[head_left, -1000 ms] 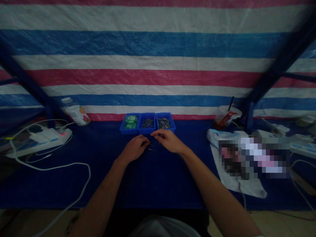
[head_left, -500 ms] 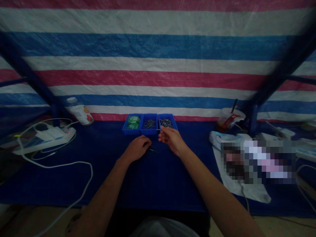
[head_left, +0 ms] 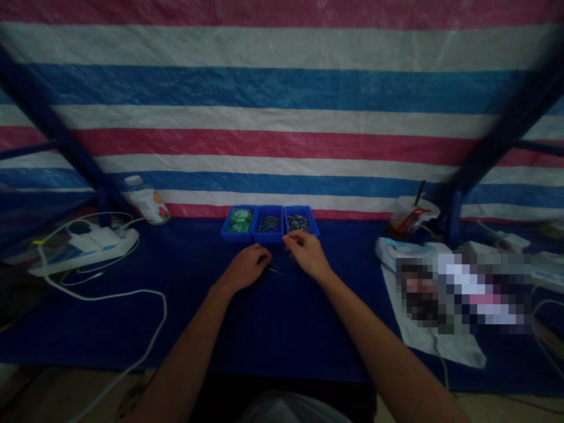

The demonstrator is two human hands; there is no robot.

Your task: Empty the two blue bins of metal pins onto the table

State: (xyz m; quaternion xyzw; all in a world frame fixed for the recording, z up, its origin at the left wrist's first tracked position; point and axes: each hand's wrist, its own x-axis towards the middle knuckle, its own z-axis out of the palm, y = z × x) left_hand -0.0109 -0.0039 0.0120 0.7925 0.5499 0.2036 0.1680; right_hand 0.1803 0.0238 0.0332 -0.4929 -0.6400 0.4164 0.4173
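My left hand (head_left: 249, 264) rests low over the blue table with its fingers curled together. At its fingertips two thin, dark metallic slivers (head_left: 277, 271) point to the right; whether they are gripped or lie on the table is unclear. My right hand (head_left: 308, 256) is closed in a pinch just in front of the right-hand bin, and what sits between its fingertips is too small to make out. Three small blue bins stand side by side: one with green-and-clear packets (head_left: 241, 220), a middle one with thin metal pieces (head_left: 268, 224), and one with shiny metal pieces (head_left: 298, 222).
On the left are a power strip (head_left: 97, 244) with white cables and a bottle (head_left: 147, 201). A drink cup with a straw (head_left: 412, 214) and a white plastic sheet (head_left: 456, 346) lie to the right, beside blurred-out items. Striped tarp (head_left: 282, 144) hangs behind.
My right hand has lowered slightly toward me, and the thin metal piece that showed at its fingertips no longer shows. The left hand is almost still. The view has shifted slightly.
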